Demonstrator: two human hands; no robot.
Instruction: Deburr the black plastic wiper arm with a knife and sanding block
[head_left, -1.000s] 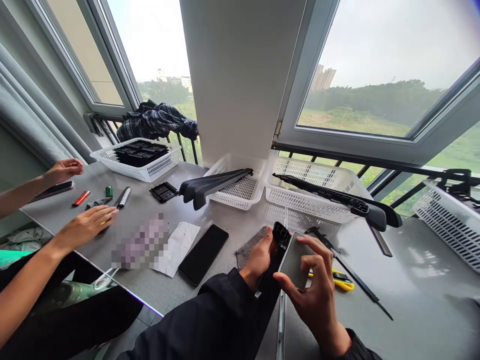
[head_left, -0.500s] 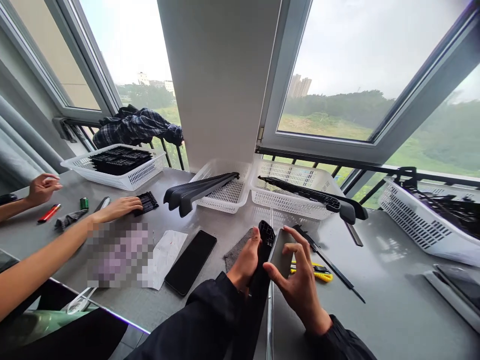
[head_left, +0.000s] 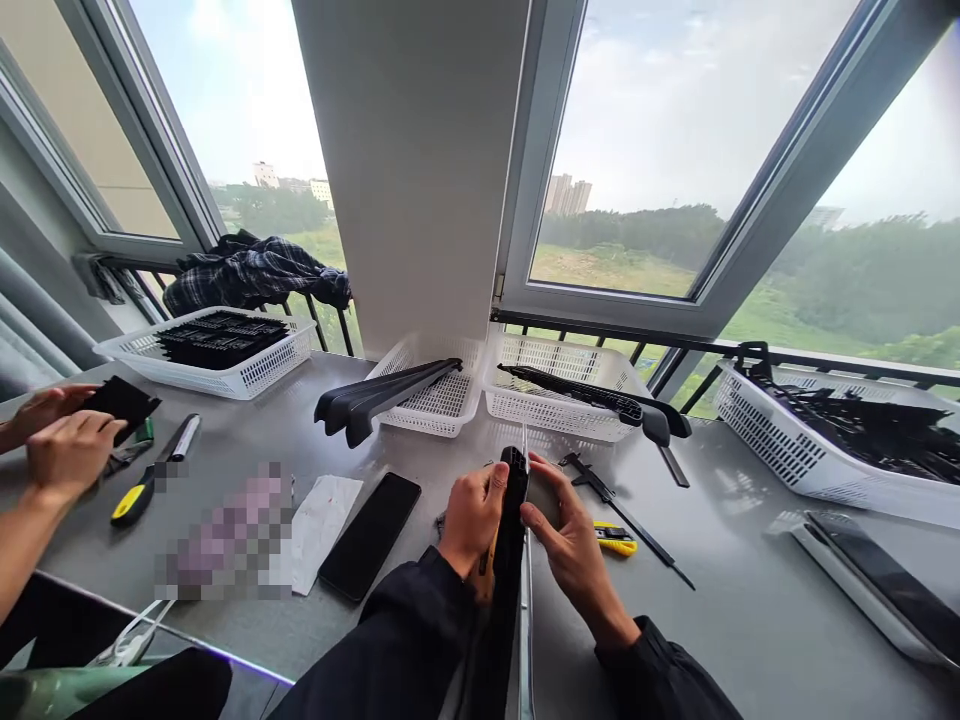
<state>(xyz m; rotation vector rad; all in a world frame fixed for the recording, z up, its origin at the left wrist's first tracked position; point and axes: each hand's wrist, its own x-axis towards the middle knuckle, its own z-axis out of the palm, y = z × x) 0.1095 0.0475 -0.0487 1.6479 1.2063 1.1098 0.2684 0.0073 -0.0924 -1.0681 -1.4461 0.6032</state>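
My left hand is closed around the upper end of a long black plastic part, thumb on top. My right hand is closed on a flat grey piece, mostly hidden by the fingers, close along the part's right side. Between the hands runs a thin shiny strip beside the black part; I cannot tell whether it is attached. Just right of my right hand lie a black caliper and a yellow cutter.
Black phone and white paper lie to the left. White baskets line the back, long black parts across them. At far left, a co-worker's hands hold a black piece near another yellow cutter.
My right hand has moved the grey piece closer to the black part, and the part has turned narrower to view. The co-worker has lifted a black piece off the table.
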